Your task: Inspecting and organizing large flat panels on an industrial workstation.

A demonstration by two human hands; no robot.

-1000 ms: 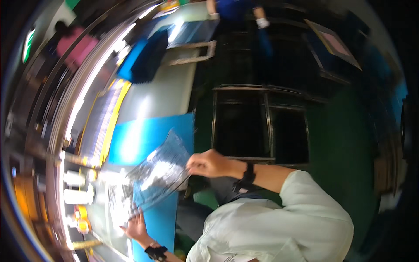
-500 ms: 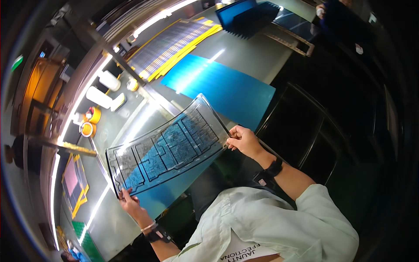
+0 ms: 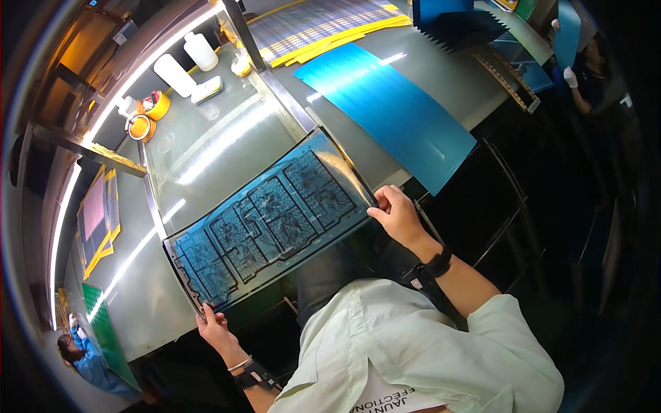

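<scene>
A clear film with black circuit-like patterns (image 3: 272, 213) is stretched between my hands at the near edge of the bench. Blue shows through nearly all of it, and I cannot tell whether it touches a blue sheet beneath. My left hand (image 3: 219, 330) pinches its near left corner. My right hand (image 3: 399, 217) pinches the right corner, where the film's edge bends and catches a tan reflection. Beyond it, a glossy blue sheet (image 3: 392, 113) lies on the bench, apart from both hands.
The glass-topped bench (image 3: 213, 148) carries white bottles (image 3: 175, 76) and orange tape rolls (image 3: 142, 128). Yellow-edged patterned sheets (image 3: 323, 31) lie at the back, near a dark ridged rack (image 3: 461, 31). One person (image 3: 93, 358) is far left; another (image 3: 589, 79) holds a blue panel far right.
The film has flattened, and blue now shows across nearly its whole area instead of part of it. Both hands keep their grip on its corners. My view has shifted.
</scene>
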